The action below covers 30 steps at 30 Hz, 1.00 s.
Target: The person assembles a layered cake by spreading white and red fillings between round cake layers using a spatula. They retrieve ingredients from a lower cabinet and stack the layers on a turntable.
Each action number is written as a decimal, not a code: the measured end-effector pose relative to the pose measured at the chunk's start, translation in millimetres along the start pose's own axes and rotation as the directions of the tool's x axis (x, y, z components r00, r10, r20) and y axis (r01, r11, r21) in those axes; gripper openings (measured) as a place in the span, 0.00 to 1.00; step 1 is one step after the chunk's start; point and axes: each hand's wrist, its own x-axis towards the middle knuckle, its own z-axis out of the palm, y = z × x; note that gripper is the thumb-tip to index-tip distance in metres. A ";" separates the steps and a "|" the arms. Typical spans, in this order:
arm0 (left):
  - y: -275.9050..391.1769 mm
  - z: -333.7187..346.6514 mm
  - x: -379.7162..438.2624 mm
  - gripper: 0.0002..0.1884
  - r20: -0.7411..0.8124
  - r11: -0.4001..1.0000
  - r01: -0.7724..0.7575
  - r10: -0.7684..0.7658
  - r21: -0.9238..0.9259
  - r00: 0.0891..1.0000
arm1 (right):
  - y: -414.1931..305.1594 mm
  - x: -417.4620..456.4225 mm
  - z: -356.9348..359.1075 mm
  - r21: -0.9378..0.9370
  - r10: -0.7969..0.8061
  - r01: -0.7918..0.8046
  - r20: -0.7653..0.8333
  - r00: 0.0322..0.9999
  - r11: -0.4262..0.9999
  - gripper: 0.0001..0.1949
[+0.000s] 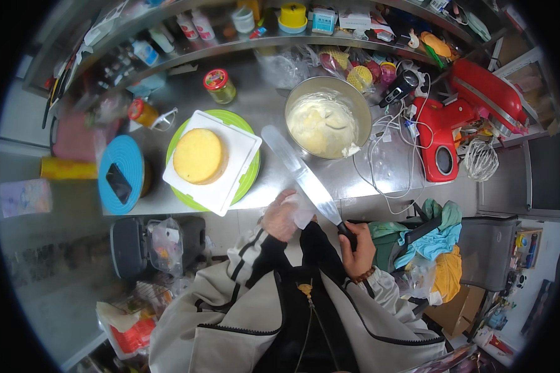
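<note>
My right hand (pixel 358 252) grips the black handle of a long icing spatula (pixel 315 182), its metal blade slanting up to the left over the table edge. My left hand (pixel 280 219) holds a crumpled white tissue (pixel 299 210) close beside the blade. A round yellow sponge cake (pixel 199 156) sits on a white square board (pixel 242 161), which rests askew on a green turntable (pixel 253 184). To the right of it stands a metal mixing bowl (pixel 367 122) holding whipped cream (pixel 322 123), with a dab of cream on its near rim.
A blue turntable (pixel 135 170) bears a smartphone (pixel 118 183) at the left. Two red-lidded jars, one of them a green-filled jar (pixel 220 87), stand behind the cake. White cables (pixel 378 172) trail over the front edge near a black hand mixer (pixel 400 87) and a red stand mixer (pixel 441 135).
</note>
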 end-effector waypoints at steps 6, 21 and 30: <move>17.5 37.8 -38.4 0.28 0.187 0.980 0.039 -0.001 -0.196 0.982 | -0.4 -1.1 -1.5 -0.167 -0.086 0.099 0.081 0.993 0.981 0.17; 59.4 66.5 -54.2 0.30 0.211 0.959 -0.232 0.264 -0.164 0.941 | 15.3 -55.6 -141.7 0.288 0.108 -0.170 0.219 0.970 0.942 0.10; 22.0 87.6 -87.2 0.28 0.243 0.995 0.034 -0.011 -0.090 0.970 | 21.3 12.8 -61.6 0.525 0.143 -0.662 0.716 0.684 0.535 0.11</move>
